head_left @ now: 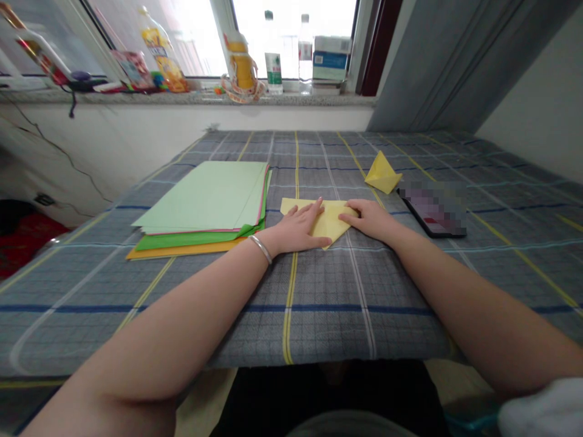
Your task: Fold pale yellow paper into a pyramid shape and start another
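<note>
My left hand (pixel 296 227) and my right hand (pixel 370 220) both lie on a folded sheet of yellow paper (pixel 331 223), one from each side. The left fingers are spread on it, and the right fingertips press near its right end. A small folded yellow paper shape (pixel 381 174) stands farther off, beyond my right hand. To the left of my left hand lies a stack of pale green paper (pixel 204 197) on darker green and orange sheets. A silver bangle (pixel 260 249) circles my left wrist.
All of this lies on a grey plaid cloth (pixel 291 328). A phone (pixel 432 209), blurred out, lies to the right. Beyond the cloth's far edge, bottles and boxes stand on a windowsill (pixel 191 97). A grey curtain (pixel 437 60) hangs at the right.
</note>
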Tool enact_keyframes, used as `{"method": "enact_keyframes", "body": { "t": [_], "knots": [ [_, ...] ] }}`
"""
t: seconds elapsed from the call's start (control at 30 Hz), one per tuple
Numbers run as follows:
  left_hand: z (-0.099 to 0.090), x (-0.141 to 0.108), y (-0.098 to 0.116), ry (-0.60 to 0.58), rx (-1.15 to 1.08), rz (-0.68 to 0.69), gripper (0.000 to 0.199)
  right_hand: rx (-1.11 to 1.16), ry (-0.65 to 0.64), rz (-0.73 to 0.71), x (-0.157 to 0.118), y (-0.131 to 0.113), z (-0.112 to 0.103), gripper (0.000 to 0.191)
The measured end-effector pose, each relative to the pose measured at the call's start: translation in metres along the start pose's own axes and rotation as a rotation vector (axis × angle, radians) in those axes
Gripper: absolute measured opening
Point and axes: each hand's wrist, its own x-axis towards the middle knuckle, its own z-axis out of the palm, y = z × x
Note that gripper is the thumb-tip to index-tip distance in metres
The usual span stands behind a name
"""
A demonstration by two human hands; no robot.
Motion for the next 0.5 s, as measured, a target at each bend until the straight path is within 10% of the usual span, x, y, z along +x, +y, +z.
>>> {"method": "enact_keyframes", "body": {
  "t": [0.23, 0.5],
  "knots": [
    [0.000, -0.008, 0.007, -0.025, 0.143, 0.052, 0.098, 0.208, -0.226, -0.015, -0.010, 0.017, -0.022, 0.027],
    [0.000, -0.010, 0.007, -0.007, 0.157, 0.094, 0.088, 0.159, -0.201, -0.087, -0.011, 0.039, -0.033, 0.016]
  ]
}}
